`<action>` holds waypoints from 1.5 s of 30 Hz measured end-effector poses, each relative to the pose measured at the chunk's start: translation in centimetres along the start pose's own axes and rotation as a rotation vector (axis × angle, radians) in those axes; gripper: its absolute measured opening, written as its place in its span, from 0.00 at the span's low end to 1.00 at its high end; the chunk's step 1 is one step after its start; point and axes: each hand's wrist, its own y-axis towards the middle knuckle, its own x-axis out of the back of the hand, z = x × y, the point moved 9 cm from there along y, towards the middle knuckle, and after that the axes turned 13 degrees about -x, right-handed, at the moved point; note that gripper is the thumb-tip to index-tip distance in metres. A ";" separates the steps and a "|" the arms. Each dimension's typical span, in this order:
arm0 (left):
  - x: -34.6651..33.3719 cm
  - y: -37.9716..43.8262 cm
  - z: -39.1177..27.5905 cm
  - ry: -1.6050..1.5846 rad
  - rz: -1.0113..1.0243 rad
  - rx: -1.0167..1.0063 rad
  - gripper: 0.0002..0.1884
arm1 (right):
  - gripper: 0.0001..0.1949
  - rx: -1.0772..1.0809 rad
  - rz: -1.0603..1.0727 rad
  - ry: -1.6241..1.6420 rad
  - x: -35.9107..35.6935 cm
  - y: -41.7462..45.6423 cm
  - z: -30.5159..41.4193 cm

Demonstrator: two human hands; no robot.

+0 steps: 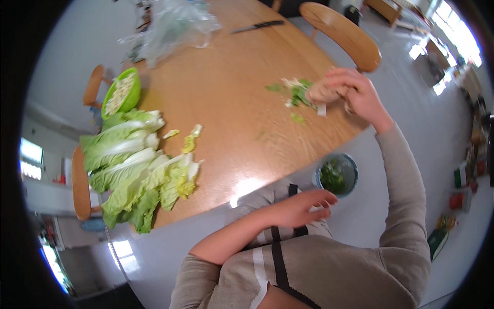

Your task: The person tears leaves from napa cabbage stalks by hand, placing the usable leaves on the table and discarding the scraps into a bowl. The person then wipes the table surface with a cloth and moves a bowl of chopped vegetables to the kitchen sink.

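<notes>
On the wooden table (224, 96), my right hand (353, 90) grips a beige cloth (323, 94) with a small white tag. The cloth touches a little heap of green and whitish vegetable scraps (299, 92) near the table's right edge. My left hand (305, 208) is over my lap with its fingers apart and holds nothing. Just beyond its fingertips, below the table edge, stands a bin (349, 179) with green leaves inside. Loose leaves of Chinese cabbage (135, 162) are piled at the table's left edge.
A bright green bowl (134, 92) of pale pieces stands tilted in view above the cabbage leaves. At the far end lie clear plastic bags (173, 27) and a knife with a black handle (266, 24). Wooden chairs (343, 31) surround the table.
</notes>
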 end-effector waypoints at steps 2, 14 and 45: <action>-1.4 1.6 8.1 -0.014 0.046 0.209 0.17 | 0.21 -0.061 -0.096 -0.103 0.1 -0.7 -4.6; -4.7 4.8 42.0 0.004 -0.265 0.828 0.30 | 0.18 0.043 -0.261 -0.288 -1.7 -1.8 -7.5; 0.7 3.6 38.2 -0.174 -0.414 0.899 0.21 | 0.15 -1.758 -1.035 1.099 -25.7 -50.2 -45.0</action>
